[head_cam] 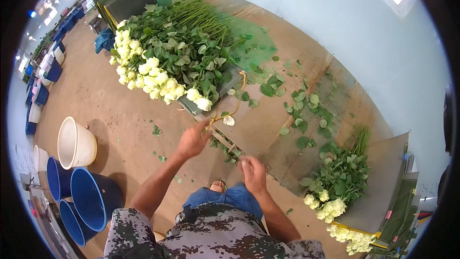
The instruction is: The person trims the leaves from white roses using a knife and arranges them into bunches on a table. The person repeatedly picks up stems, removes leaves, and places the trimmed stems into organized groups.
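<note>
My left hand is closed around a yellowish cord, which loops up over the table edge toward the large rose pile. My right hand is at the table's near edge with its fingers curled; whether it holds anything thin does not show. Beyond my left hand lies a big heap of cream-white roses, heads toward the aisle and green stems toward the wall. A loose white petal rests beside the cord. At the right, a smaller bunch of white roses lies on the table.
Loose green leaves are scattered over the wooden table. Green netting lies by the stems. Grey boards stand at the right. Blue buckets and a cream bucket stand on the floor at left.
</note>
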The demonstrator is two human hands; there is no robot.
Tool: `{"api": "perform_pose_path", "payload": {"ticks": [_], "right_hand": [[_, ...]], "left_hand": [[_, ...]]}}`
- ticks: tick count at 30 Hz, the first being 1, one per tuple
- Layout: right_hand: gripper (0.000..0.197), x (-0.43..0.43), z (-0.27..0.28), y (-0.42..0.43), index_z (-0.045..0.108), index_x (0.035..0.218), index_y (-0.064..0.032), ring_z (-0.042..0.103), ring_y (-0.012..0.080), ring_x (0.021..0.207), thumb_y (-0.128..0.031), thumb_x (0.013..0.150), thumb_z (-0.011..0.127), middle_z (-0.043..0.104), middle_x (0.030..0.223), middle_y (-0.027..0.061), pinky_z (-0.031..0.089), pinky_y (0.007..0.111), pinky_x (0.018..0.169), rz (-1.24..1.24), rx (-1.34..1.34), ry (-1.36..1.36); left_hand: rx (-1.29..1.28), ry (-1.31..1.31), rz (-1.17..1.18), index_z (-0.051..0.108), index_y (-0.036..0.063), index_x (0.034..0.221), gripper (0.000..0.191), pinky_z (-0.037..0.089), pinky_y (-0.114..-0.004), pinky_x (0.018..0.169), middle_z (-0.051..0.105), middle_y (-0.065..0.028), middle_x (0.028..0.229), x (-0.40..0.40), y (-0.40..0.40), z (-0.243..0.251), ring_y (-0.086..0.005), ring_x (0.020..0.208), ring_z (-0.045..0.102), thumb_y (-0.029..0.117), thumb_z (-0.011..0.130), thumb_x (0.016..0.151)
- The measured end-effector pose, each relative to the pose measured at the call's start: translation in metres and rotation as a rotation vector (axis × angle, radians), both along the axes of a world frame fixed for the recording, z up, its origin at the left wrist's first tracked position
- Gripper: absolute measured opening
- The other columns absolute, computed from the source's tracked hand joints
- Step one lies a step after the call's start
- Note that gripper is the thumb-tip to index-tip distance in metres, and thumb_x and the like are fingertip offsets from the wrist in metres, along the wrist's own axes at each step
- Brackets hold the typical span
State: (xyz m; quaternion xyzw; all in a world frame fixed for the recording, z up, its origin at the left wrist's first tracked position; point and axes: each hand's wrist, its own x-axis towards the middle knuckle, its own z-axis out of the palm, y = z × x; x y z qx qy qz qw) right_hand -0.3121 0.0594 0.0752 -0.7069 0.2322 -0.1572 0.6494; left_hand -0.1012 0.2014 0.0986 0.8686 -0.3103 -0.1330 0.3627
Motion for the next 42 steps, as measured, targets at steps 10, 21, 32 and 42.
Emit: {"api": "perform_pose_path", "payload": {"ticks": [10,21,32,42], "right_hand": [[0.046,0.320,-0.070,-0.071,0.038,0.136,0.0026,0.045,0.0340,0.125,-0.020,0.097,0.045,0.046,0.134,0.0219,0.038,0.041,0.102,0.064,0.042,0.070],[0.039,0.351,-0.053,-0.103,0.063,0.101,0.0010,0.051,0.0174,0.077,-0.036,0.092,0.055,0.061,0.087,0.0075,0.040,0.036,0.073,-0.111,0.390,0.024],[0.027,0.192,-0.061,-0.108,0.060,0.099,0.0022,0.055,0.0174,0.077,-0.023,0.095,0.054,0.063,0.088,0.0089,0.044,0.031,0.072,-0.755,0.049,0.073],[0.025,0.122,-0.115,-0.130,0.060,0.108,0.0013,0.061,0.0385,0.093,-0.012,0.088,0.051,0.064,0.102,0.0226,0.047,0.043,0.080,-1.023,-0.041,0.557]], "left_hand": [[0.130,-0.085,0.261,0.053,-0.0046,0.118,0.043,0.044,-0.047,0.090,0.059,-0.0275,0.111,0.223,-0.098,-0.047,-0.0440,0.104,0.055,0.027,0.054,0.089],[-0.091,0.302,0.135,0.056,-0.0036,0.113,0.038,0.048,-0.037,0.075,0.064,-0.0212,0.089,0.201,-0.129,-0.006,-0.0327,0.082,0.062,0.022,0.059,0.085],[-0.296,0.821,-0.132,0.054,-0.0032,0.119,0.031,0.047,-0.031,0.078,0.064,-0.0127,0.095,0.073,-0.188,-0.084,-0.0182,0.084,0.060,0.006,0.053,0.089],[-0.063,0.791,-0.152,0.052,-0.0049,0.113,0.029,0.044,-0.035,0.076,0.061,-0.0149,0.096,0.035,-0.205,-0.108,-0.0225,0.085,0.057,0.012,0.051,0.089]]}}
